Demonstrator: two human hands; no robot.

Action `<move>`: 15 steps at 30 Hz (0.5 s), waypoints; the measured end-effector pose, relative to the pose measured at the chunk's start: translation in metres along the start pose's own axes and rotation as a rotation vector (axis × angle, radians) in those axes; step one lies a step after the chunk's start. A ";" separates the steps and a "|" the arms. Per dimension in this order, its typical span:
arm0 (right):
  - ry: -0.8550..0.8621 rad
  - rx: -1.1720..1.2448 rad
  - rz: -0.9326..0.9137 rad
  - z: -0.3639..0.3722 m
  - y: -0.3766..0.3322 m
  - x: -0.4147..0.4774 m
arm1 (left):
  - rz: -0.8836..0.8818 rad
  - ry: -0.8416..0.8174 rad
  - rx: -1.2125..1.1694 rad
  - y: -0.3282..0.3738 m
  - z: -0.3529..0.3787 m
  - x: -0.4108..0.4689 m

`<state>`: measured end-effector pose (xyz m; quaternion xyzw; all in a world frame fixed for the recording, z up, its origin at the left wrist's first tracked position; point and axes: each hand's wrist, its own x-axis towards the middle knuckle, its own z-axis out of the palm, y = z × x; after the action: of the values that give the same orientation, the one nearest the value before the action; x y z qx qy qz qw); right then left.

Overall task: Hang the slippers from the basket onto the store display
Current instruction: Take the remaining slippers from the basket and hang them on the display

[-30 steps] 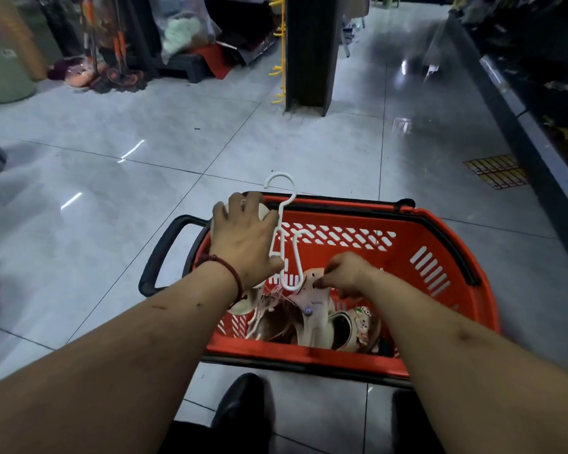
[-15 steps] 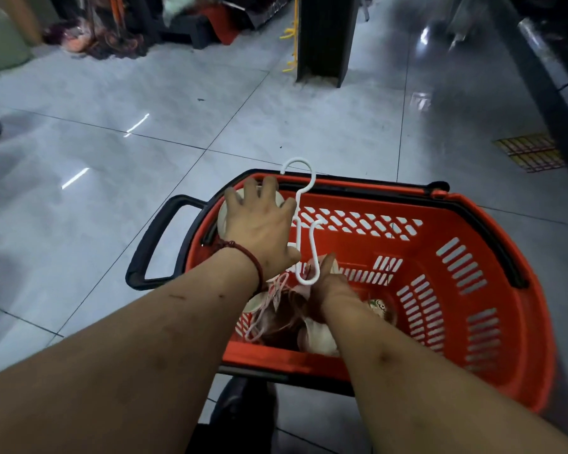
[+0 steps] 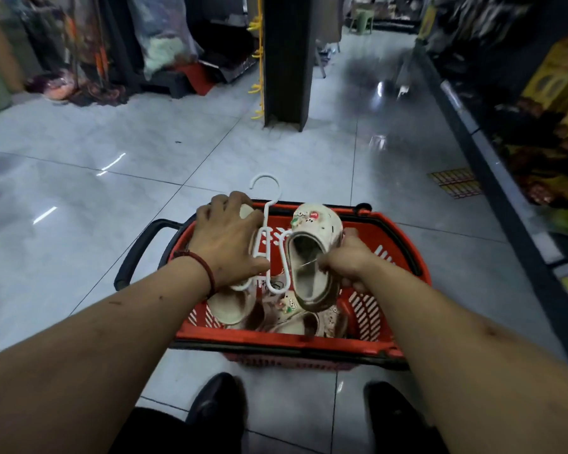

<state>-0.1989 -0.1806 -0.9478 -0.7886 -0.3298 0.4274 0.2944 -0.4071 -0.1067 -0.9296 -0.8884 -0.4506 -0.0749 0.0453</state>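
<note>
A red shopping basket [image 3: 276, 343] stands on the floor in front of my feet. My left hand [image 3: 225, 239] grips a cream slipper together with a white plastic hanger [image 3: 267, 221], whose hook points away from me. My right hand [image 3: 350, 258] holds a second cream slipper [image 3: 312, 253] with small charms on its toe, lifted above the basket and close against the hanger's right arm. More cream slippers [image 3: 295, 317] lie in the bottom of the basket.
A dark pillar [image 3: 287, 60] with yellow hooks stands ahead on the grey tiled floor. Shelving with goods [image 3: 538, 132] runs along the right. Bags and merchandise crowd the back left. My black shoes [image 3: 217, 407] are just behind the basket.
My right hand has lifted a cream slipper out of the basket up beside the hanger. My left hand keeps its grip on the hanger and first slipper.
</note>
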 end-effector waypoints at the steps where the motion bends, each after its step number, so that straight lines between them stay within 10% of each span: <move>1: 0.035 0.081 -0.021 -0.005 0.001 -0.005 | 0.001 -0.001 -0.008 0.007 -0.004 -0.002; 15: 0.022 0.171 -0.343 -0.034 -0.014 -0.074 | -0.080 0.027 -0.012 0.042 -0.043 -0.012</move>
<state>-0.2038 -0.2360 -0.8860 -0.6975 -0.4187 0.3890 0.4323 -0.3845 -0.1473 -0.8905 -0.8688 -0.4847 -0.0913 0.0432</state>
